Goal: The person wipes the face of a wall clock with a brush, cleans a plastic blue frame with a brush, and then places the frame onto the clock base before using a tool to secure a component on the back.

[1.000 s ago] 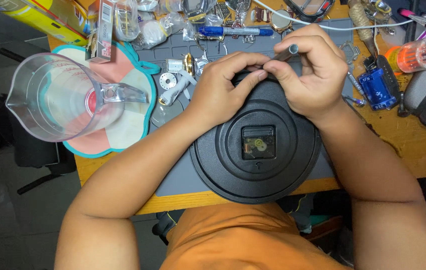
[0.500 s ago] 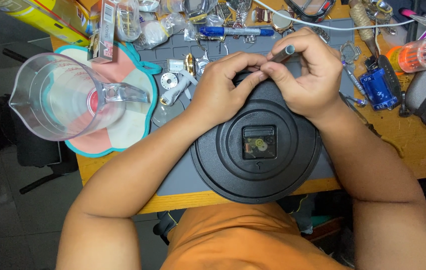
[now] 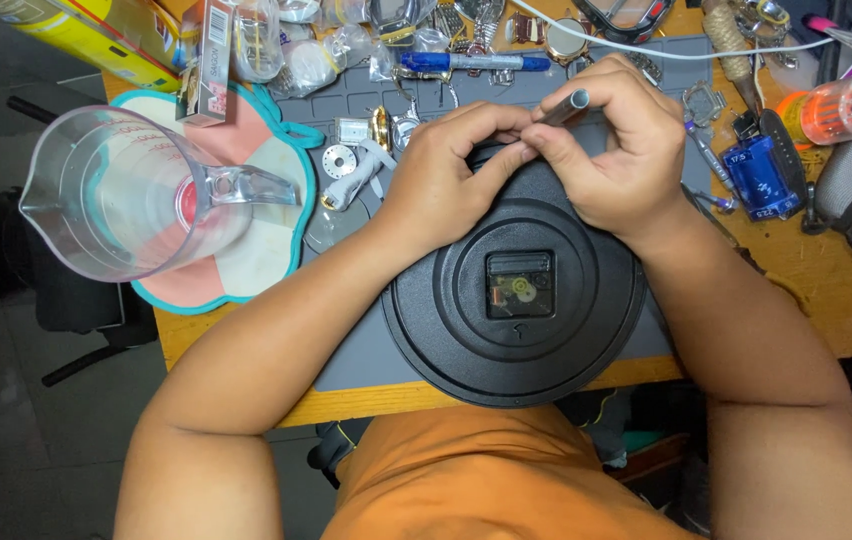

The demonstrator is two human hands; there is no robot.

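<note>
A round black clock (image 3: 516, 300) is laid face down on a grey mat (image 3: 366, 360) at the near edge of the wooden table (image 3: 826, 300). Its square movement (image 3: 520, 285) is seen at the centre of the back, with a yellowish gear exposed.

The left hand (image 3: 446, 175) is rested on the clock's far rim, fingers curled together, thumb pressed against the right hand's thumb. Whether anything is pinched under it cannot be told.

The right hand (image 3: 611, 155) is closed around a thin grey tool (image 3: 566, 105), its blunt end seen above the knuckles; the tip is hidden behind the fingers at the clock's far rim.

To the left, a clear jug (image 3: 131, 195) is stood on a pink, teal-edged pad (image 3: 256, 255). A blue pen (image 3: 471, 62) is laid beyond the hands, and a blue cylinder (image 3: 761, 180) to the right. Small metal parts are scattered across the far part of the mat.
</note>
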